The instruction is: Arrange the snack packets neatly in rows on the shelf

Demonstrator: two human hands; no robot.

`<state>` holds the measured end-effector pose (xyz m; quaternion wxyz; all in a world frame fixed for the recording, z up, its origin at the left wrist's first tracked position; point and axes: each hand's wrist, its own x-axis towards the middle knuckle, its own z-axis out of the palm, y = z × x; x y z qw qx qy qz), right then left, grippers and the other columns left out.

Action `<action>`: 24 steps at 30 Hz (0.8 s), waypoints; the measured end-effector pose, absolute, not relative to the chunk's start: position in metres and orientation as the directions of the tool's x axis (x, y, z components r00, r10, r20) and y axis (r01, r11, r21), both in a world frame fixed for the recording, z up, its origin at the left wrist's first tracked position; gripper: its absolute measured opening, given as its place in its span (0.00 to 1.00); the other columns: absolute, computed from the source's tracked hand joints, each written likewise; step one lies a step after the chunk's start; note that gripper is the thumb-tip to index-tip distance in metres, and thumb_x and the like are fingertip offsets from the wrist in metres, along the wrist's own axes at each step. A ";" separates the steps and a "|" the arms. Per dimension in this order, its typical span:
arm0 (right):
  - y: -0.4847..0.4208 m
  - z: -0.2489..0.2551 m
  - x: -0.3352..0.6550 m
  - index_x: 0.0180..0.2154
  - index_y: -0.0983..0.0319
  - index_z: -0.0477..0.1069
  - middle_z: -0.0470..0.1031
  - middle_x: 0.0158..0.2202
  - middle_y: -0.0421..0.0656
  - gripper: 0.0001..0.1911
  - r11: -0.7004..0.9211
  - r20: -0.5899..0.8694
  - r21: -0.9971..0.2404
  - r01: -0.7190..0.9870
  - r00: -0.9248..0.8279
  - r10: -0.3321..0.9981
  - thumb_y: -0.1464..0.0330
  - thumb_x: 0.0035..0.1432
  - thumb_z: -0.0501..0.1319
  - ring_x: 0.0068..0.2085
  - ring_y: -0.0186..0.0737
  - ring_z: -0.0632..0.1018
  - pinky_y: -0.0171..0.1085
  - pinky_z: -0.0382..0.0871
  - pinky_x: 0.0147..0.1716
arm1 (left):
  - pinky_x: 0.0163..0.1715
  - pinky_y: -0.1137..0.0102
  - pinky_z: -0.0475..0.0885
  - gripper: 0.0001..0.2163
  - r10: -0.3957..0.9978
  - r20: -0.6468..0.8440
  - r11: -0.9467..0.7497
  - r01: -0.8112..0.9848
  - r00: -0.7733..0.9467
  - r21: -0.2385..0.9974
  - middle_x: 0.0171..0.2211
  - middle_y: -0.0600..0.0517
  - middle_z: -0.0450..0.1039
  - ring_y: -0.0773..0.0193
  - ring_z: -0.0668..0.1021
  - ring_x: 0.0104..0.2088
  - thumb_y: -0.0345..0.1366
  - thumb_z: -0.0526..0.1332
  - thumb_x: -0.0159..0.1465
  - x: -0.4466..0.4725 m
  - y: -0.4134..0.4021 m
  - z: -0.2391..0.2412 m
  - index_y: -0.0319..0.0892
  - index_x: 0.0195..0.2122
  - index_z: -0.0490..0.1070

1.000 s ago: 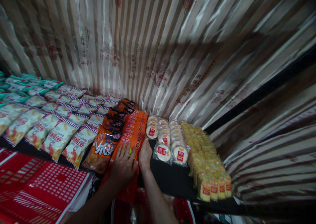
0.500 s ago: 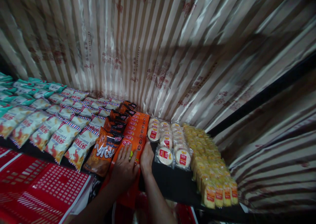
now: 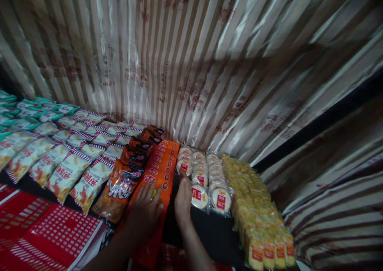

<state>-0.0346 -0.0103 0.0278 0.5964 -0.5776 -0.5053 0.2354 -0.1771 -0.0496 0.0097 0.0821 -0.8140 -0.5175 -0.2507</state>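
My left hand (image 3: 145, 212) lies flat with fingers spread on the front orange snack packet (image 3: 158, 171), which heads a row running back to the wall. My right hand (image 3: 182, 199) rests on the dark shelf (image 3: 209, 231) in the gap between the orange row and the round white cakes in clear wrap (image 3: 200, 195), its fingers stretched forward and together, nothing in them. A dark orange-brown bag (image 3: 118, 189) lies just left of my left hand.
Rows of white-and-striped shrimp chip bags (image 3: 67, 169) and green packets (image 3: 26, 111) fill the shelf's left side. Yellow wrapped cakes (image 3: 257, 207) run down the right. Red baskets (image 3: 38, 235) stand below at left. A striped shiny curtain (image 3: 194, 63) backs the shelf.
My hands have drawn apart: the left slid left and down on the orange packets, the right shifted right toward the round cakes. The camera has tilted slightly.
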 end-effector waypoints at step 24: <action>0.226 0.079 0.039 0.38 0.60 0.78 0.80 0.38 0.44 0.12 0.104 0.086 -0.269 0.958 -0.083 0.993 0.72 0.56 0.57 0.39 0.38 0.78 0.32 0.67 0.39 | 0.61 0.50 0.49 0.23 0.990 0.104 -0.129 0.913 0.096 0.386 0.63 0.42 0.54 0.50 0.51 0.65 0.29 0.48 0.62 -0.093 0.149 0.055 0.35 0.60 0.59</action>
